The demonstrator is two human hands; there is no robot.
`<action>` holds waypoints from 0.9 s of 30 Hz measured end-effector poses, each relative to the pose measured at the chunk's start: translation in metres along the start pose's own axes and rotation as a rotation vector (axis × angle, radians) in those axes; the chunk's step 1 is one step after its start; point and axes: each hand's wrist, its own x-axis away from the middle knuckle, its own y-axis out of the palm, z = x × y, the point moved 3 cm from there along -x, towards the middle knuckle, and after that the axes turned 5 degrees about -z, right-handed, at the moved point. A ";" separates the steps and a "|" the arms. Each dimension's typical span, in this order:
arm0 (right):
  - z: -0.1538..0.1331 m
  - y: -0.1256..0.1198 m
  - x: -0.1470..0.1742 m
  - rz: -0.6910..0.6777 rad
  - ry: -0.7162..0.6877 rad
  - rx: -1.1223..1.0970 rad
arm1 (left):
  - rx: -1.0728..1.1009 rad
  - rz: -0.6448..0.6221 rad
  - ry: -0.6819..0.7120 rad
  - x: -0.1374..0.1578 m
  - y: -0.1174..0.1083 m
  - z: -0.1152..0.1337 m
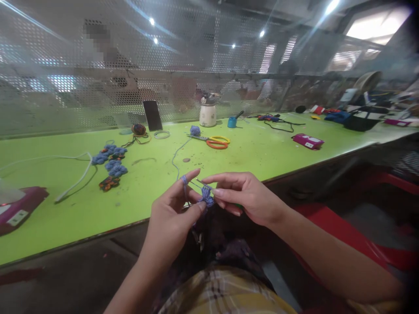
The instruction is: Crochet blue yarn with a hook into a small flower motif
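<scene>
Between thumb and fingers, my left hand (175, 213) pinches a small blue-purple crochet piece (207, 197). Yarn (176, 152) wraps around its raised index finger and runs back over the table to a small yarn ball (195, 130). My right hand (247, 194) is closed on a crochet hook (199, 181), whose metal tip points up and left with several loops around its shaft. A bit of green, perhaps the hook's handle, shows under the right palm. Both hands are just off the table's front edge, close together.
On the green table (157, 174) lie orange-yellow scissors (218, 141), crocheted flowers (113, 159), a white cable (77, 185), and purple packs (308, 141). Farther back stand a phone (152, 115), a bottle (207, 113) and a blue pot (232, 122). A perforated screen (183, 56) rises behind.
</scene>
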 end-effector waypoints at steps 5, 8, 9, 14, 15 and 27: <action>0.000 0.000 0.001 -0.005 -0.015 0.010 | 0.002 0.054 -0.025 0.005 -0.001 0.002; 0.002 -0.001 0.002 -0.011 -0.022 0.016 | -0.009 0.047 -0.007 0.005 -0.001 0.003; 0.002 -0.001 0.003 -0.013 -0.025 0.021 | -0.015 0.036 -0.003 0.005 -0.001 0.003; -0.001 -0.003 0.006 -0.015 -0.025 0.047 | 0.013 -0.001 0.000 0.003 0.001 0.000; -0.001 -0.003 0.007 -0.014 -0.025 0.051 | 0.026 -0.009 0.000 0.003 0.002 0.000; -0.007 -0.002 0.013 0.023 -0.034 0.155 | 0.188 -0.032 -0.063 0.003 0.007 0.002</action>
